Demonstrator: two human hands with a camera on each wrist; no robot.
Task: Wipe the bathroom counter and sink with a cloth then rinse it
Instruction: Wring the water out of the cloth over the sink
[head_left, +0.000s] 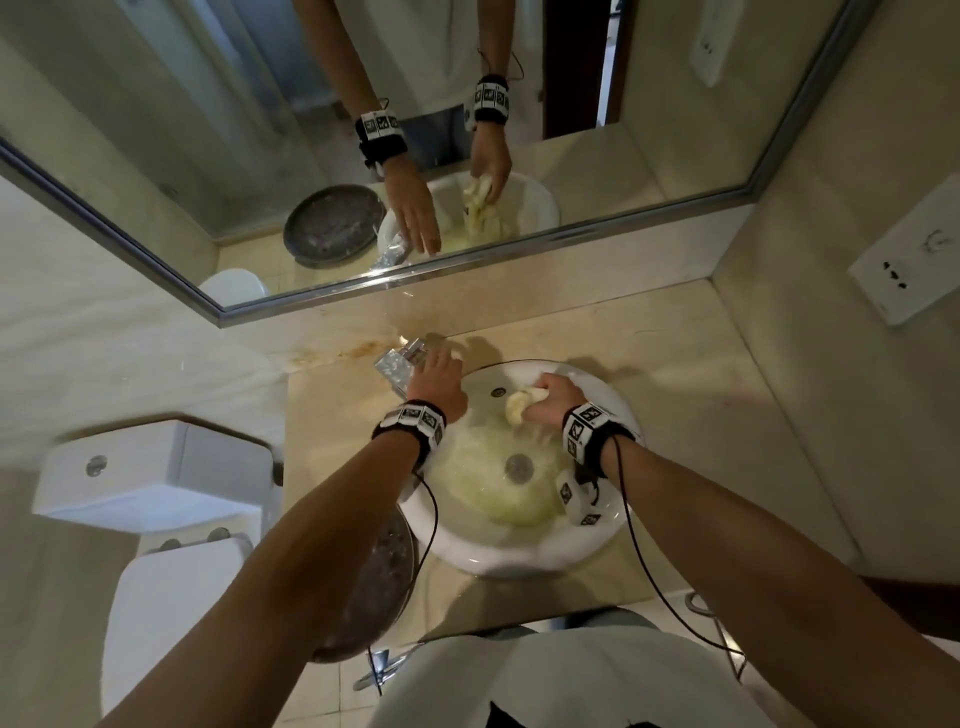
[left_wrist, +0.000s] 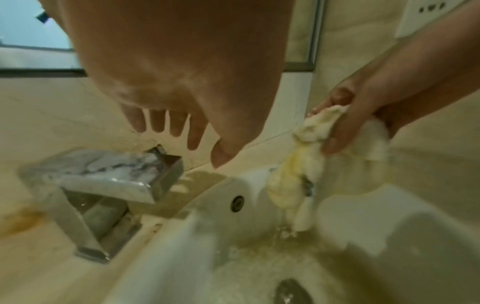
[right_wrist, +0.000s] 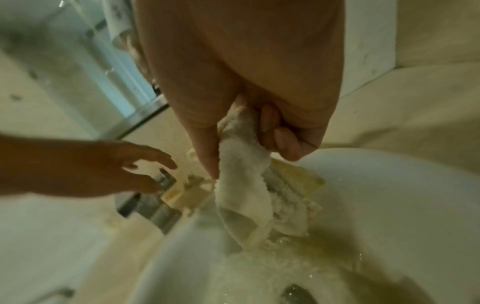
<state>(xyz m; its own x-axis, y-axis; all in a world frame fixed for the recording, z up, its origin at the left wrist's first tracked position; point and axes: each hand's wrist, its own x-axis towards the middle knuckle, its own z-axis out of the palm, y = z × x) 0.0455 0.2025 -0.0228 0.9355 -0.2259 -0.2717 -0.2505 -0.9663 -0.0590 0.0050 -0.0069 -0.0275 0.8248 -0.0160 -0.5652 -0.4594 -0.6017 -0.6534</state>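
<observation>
Rinse step: right hand (head_left: 548, 402) grips cloth (head_left: 519, 405) over sink (head_left: 519, 558); left hand (head_left: 436, 382), fingers spread, reaches tap (head_left: 397, 364); wringing likely next.

The sink (head_left: 524, 556) is glossy white ceramic, smooth, with a metal drain (head_left: 519, 466) at its bottom. Beside the sink, the tap (left_wrist: 109, 179) is polished, mirror-bright metal. The cloth (right_wrist: 241, 197) hanging over the sink is soft, nubbly towelling, pale and wet-looking. The desk (head_left: 691, 405) around the sink is smooth, shiny beige stone with a rusty stain (head_left: 358, 349) behind the tap.
</observation>
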